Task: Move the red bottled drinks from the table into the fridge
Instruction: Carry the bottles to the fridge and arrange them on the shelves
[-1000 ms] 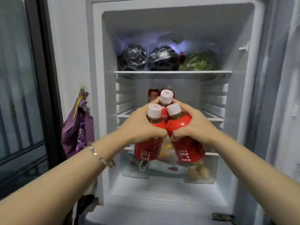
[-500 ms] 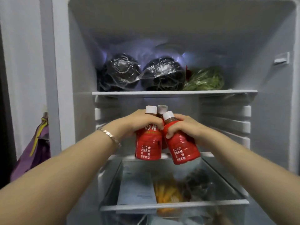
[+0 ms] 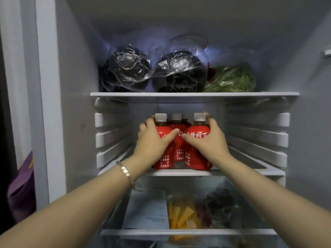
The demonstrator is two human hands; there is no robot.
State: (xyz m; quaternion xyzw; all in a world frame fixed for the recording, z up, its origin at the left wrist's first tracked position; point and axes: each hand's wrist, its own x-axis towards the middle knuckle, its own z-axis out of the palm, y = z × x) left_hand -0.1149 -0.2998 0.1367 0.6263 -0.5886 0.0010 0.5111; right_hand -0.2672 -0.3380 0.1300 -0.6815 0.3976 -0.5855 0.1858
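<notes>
Several red bottles [image 3: 179,149] stand upright, caps [image 3: 160,117] up

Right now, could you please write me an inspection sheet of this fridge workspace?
Surface: middle shelf, white front edge, bears the bottles near its front.
Job's things: left bottle, middle bottle and right bottle, red, white-capped, upright, close together; another cap shows behind them.
Clutter: left dark bundle, right dark bundle and bagged greens on the top shelf; paper sheet and yellow packet in the drawer below.
Hands: left hand grips the left bottle, right hand grips the right bottle, fingers curled round.
Cables: nothing seen.
Surroundings: purple bag outside the fridge, at its left.
</notes>
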